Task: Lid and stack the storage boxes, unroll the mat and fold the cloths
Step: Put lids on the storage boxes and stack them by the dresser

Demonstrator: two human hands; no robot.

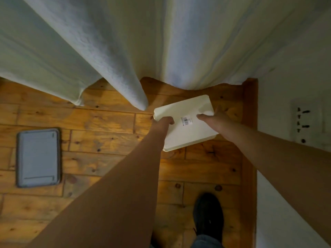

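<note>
A pale curtain (125, 42) hangs beyond both hands, over the wooden floor (107, 122) beneath them. Well to the left of the left hand (163, 121), one grey box (38, 157) lies flat on the floor. One white box (186, 135), or perhaps its lid, is raised between the hands. The left hand clasps its near-left edge, and the right hand (213, 116) grips the far-right edge with its thumb on top. It looks like light, stiff, smooth plastic, so opposite edges are probably the safest hold. One barcode sticker (186, 121) sits between the hands.
</note>
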